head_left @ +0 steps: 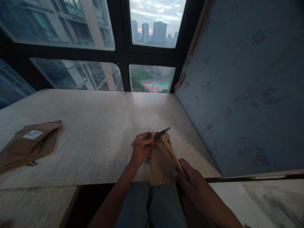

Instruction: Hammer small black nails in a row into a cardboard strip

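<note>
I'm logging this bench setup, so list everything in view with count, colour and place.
window: several panes, dark frame, at the back
table: one, pale beige, below the window
wall panel: one, grey-blue, right of the table
brown board: one, brown, table's near edge
hammer: one, dark head and pale wooden handle, above the brown board
flattened cardboard pack: one, brown with white label, table's left side
ring: one, silvery, on the left hand
left hand: one, fingers curled at the board's top left edge
right hand: one, grip closed round the hammer's handle
</note>
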{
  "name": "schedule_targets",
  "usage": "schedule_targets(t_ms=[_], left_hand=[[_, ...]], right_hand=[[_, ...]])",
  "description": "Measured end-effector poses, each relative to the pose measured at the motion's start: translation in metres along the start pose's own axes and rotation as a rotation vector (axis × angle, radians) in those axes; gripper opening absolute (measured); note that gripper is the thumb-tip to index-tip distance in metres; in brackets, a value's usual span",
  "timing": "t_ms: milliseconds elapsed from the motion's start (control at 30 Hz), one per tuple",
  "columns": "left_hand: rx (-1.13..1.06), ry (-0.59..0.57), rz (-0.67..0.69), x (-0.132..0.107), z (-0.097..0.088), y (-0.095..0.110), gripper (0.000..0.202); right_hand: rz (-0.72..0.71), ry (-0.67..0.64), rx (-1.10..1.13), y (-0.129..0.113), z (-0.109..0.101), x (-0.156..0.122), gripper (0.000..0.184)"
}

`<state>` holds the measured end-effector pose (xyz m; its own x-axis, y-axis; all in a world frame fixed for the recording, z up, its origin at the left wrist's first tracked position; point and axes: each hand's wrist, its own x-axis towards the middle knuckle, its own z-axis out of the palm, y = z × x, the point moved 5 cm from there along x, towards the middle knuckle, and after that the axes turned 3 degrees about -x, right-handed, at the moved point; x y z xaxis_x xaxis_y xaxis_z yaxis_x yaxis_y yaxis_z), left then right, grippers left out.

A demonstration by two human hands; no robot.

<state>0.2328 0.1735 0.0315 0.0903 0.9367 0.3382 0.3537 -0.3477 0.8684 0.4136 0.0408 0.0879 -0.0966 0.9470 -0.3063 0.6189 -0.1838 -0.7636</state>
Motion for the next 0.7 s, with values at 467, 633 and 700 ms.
schedule_targets(t_ms=[467, 633, 700], left_hand=[[-0.082, -0.074, -0.025, 0.003, -0.004, 0.000, 0.009], [-0.073, -0.088, -0.048, 0.002, -0.005, 0.001, 0.009], [-0.067, -0.071, -0.053, 0.001, -0.005, 0.001, 0.010]], right_hand=[[-0.033, 0.000, 0.115, 0.006, 0.002, 0.007, 0.030], [-0.045, 0.005, 0.160, 0.016, 0.012, 0.014, 0.031], [-0.058, 0.014, 0.175, 0.019, 0.014, 0.016, 0.030]])
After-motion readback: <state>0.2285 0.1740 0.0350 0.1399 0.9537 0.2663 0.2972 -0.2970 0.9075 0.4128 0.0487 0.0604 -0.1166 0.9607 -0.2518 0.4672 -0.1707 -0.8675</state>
